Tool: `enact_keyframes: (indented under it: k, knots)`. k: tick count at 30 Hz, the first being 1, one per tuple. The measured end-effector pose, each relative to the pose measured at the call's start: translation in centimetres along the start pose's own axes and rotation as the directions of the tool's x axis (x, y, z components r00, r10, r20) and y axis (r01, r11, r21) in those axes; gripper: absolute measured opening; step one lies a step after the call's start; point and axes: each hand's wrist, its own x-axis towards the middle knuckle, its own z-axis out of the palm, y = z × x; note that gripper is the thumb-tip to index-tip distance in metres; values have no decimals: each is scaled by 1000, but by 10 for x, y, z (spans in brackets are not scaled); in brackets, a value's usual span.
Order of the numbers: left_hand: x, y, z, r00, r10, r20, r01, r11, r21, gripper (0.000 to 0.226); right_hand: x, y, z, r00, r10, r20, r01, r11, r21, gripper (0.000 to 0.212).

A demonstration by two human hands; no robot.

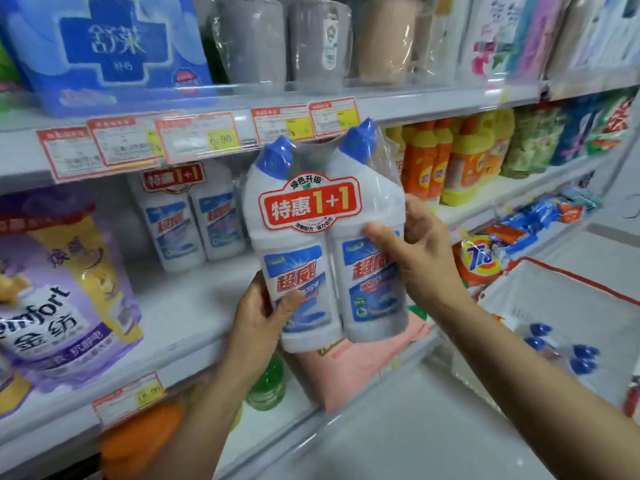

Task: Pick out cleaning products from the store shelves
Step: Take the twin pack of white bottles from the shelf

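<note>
A shrink-wrapped twin pack of white toilet-cleaner bottles (311, 237) with blue caps and a red "1+1" sticker is held upright in front of the middle shelf. My left hand (259, 317) grips the lower left bottle, thumb across its label. My right hand (419, 251) grips the right bottle at mid height, thumb on its front. A second, identical twin pack (188, 220) stands on the shelf behind, to the left.
Purple softener pouches (55, 299) fill the shelf's left end. Orange and yellow bottles (446, 164) stand to the right. A white basket with a red rim (568, 292) at lower right holds blue-capped bottles (561, 348). Grey cups (256, 43) sit on the top shelf.
</note>
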Motion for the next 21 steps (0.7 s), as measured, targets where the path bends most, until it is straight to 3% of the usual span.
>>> enact_keyframes:
  k: [3,5,8,11,16,18,21]
  knots:
    - [-15,-8,43,993,-114,15,115,991,-73,42,-10,6,-45,972,231,-37,-232,972,-34,39]
    - [-24,-12,70,971,-238,29,240,965,-104,44,-22,14,-78,912,407,-50,-408,912,-27,52]
    - [-34,-15,103,928,-364,85,372,920,-119,33,-55,20,-127,756,653,53,-652,758,-37,73]
    - [-41,-17,126,876,-473,98,483,863,-150,27,-93,21,-156,603,776,186,-785,619,-34,67]
    - [-47,-25,153,788,-590,174,613,778,-138,28,-119,18,-175,650,757,58,-760,649,39,52]
    - [-47,-28,159,777,-602,185,620,782,-59,27,-123,15,-181,676,737,14,-737,675,46,51]
    - [-48,-27,174,899,-415,141,377,897,232,18,-129,11,-186,751,653,-100,-660,749,-65,54]
